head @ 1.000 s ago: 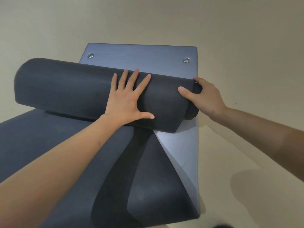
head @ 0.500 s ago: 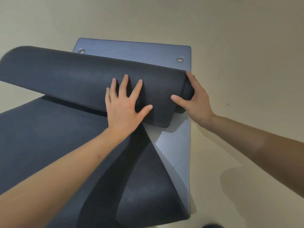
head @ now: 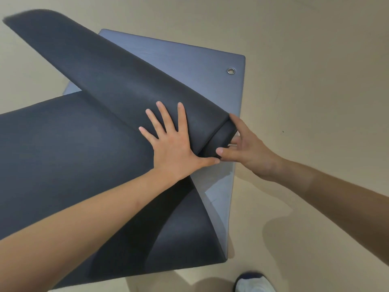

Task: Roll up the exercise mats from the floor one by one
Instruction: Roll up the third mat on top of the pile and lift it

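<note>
The dark mat (head: 63,154) is only partly rolled: its roll (head: 126,85) lies slantwise, running from the far left down to the right of the middle, while a wide flat stretch reaches toward the near left and a loose fold sags at the near right. The roll looks uneven, wider at its blurred far-left end and tight at the right, where an inner core sticks out past the outer layer. The left hand (head: 174,144) lies flat on the roll near that right end, fingers straight and spread, pressing down and grasping nothing. The right hand (head: 248,152) grips the protruding core, thumb on the near side and fingers curled round the far side. Under the dark mat a blue-grey mat (head: 189,55) lies flat on the beige floor (head: 315,102), with 1 metal eyelet (head: 231,71) showing near its far right corner; the roll rests across it. At the near right edge, the toe of a white shoe (head: 254,283) is on the floor. As I judge it, the first mat is well short of done: the roll probably needs squaring up and tightening, and the remaining flat length has to be taken in. The blue-grey mat is untouched, so at least 2 mats are left to finish.
</note>
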